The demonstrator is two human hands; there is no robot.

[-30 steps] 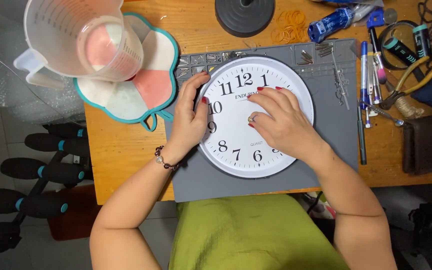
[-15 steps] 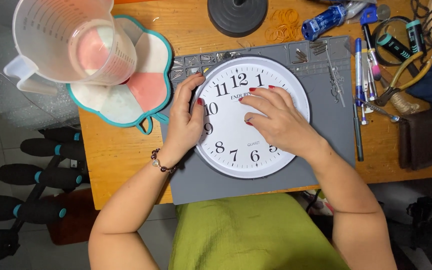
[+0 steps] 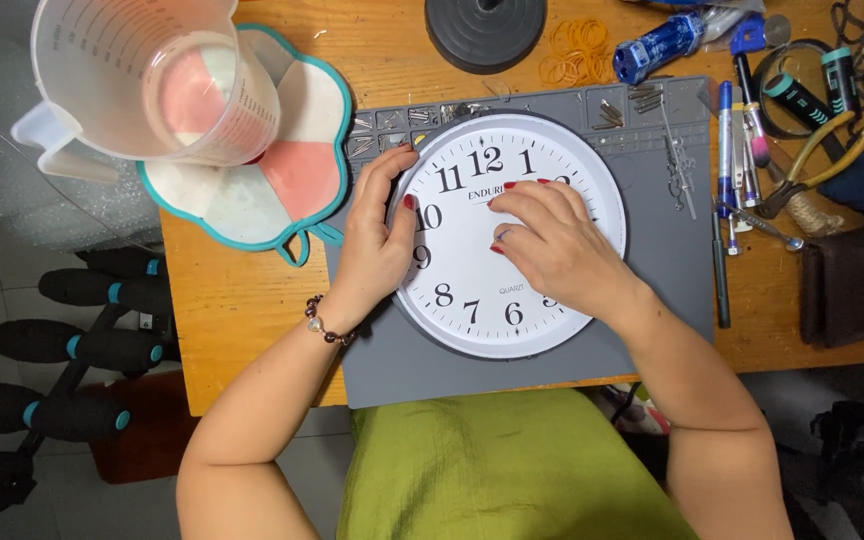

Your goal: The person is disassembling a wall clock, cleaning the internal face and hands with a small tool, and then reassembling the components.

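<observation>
A round white wall clock (image 3: 497,235) is seen lying face up on a grey work mat (image 3: 652,330) at the middle of a wooden counter (image 3: 222,300). Its left rim is cupped by the left hand (image 3: 377,245), fingers curled against the edge, while the right hand (image 3: 547,245) is laid flat across the centre of the dial, fingers bent and pressed together over the hands of the clock; whether anything is pinched beneath them cannot be told. The step in hand is judged to be work at the dial's centre, with the clock steadied from the side; a light, precise touch at the hub would be called for next. A clear measuring jug (image 3: 142,80), marked with a printed scale, is stood on a teal-edged pad (image 3: 292,190) at upper left. Orange rubber bands (image 3: 577,50), a blue-wrapped packet (image 3: 657,45) and pens (image 3: 725,130) are ranged along the counter's far edge and right side.
</observation>
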